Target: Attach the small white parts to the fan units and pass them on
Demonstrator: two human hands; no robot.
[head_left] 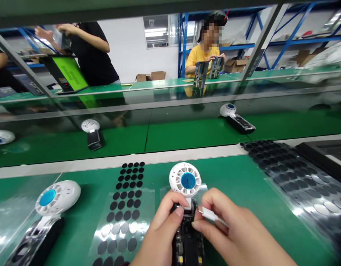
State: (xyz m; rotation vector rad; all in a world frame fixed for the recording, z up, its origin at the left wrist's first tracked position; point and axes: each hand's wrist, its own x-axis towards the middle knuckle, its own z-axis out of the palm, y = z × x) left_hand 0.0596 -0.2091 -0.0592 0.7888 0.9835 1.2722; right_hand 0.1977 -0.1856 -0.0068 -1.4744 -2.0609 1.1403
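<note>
My left hand (159,229) is closed round the black handle of a small hand-held fan (185,180) with a white round head and a blue centre. Beside the fan's neck, my right hand (228,229) pinches a small white tool or strip (210,214), its tip touching the neck. The fan stands over the green bench, head pointing away from me.
A clear sheet of black round pads (126,207) lies left of my hands; a larger pad sheet (292,177) lies right. Another fan (48,207) rests at left. More fans (91,133) (235,118) sit on the conveyor. Two people work across it.
</note>
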